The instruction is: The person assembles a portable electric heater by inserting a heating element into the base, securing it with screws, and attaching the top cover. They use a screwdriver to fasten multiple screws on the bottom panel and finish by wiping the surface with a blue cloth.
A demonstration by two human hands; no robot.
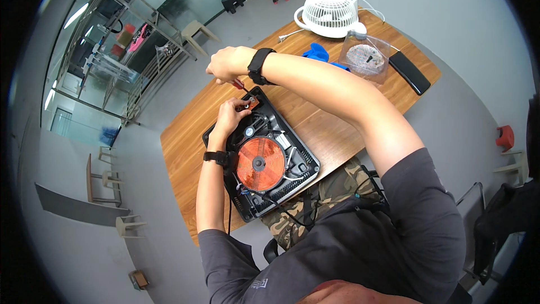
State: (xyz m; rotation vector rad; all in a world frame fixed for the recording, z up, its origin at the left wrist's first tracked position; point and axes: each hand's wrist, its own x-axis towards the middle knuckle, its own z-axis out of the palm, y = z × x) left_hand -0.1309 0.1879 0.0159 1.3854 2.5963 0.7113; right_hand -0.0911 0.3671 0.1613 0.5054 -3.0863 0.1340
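Induction cooker (261, 160) — opened, top plate absent, lying on the wooden table (185, 152) at the edge nearest the seated person; black housing, with the copper-coloured round coil (260, 163) exposed in the middle and a smaller pale part beside it. A small orange circuit board (251, 103) sits at the far corner of the housing.

Right hand (228, 63) is closed round the handle of a screwdriver (242, 86) (red and black grip, only partly seen), the shaft pointed down toward the small board. Left hand (229, 115) is laid on the housing just beside that board, fingertips pinched at or against its edge — whether the board is gripped or only steadied cannot be told. A dark band is worn on each wrist.

Step judged to be in hand: a screw at the small board being driven or loosened, board held steady meanwhile. Direction of turning cannot be told from a single view, and the screw itself is too small to be seen.

Next move is judged to call for the tip to be kept seated squarely in the screw head, downward pressure held, and the board kept from twisting under the left fingers — wires near the coil to be kept clear

Further back on the table: white fan (329, 14), clear bag (365, 56) holding a round part, blue item (316, 52), black flat case (409, 71)
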